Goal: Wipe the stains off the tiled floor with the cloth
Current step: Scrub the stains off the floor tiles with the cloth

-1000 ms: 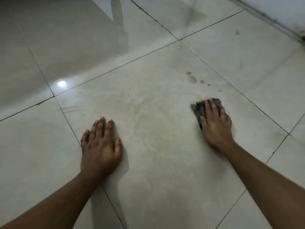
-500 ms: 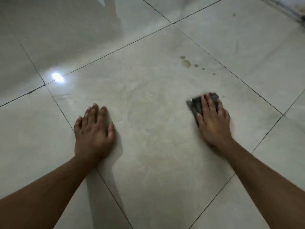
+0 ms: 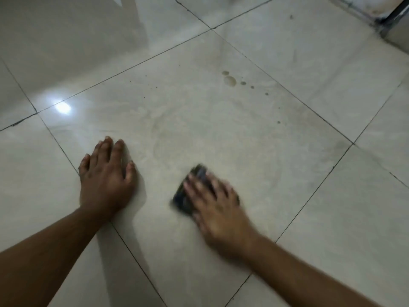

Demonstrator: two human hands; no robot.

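The dark cloth (image 3: pixel 194 191) is pressed flat to the tiled floor (image 3: pixel 309 196) under the spread fingers of the right hand (image 3: pixel 218 209), the nearer one to the stains (image 3: pixel 230 80) lying ahead and slightly rightward, while the left hand (image 3: pixel 106 176) is braced open, fingers together.

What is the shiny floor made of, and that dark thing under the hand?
The pale tiled floor looks like glazed ceramic: glossy, reflecting a light, with dark grout lines. The dark cloth under the right hand seems soft fabric, though it is blurred.
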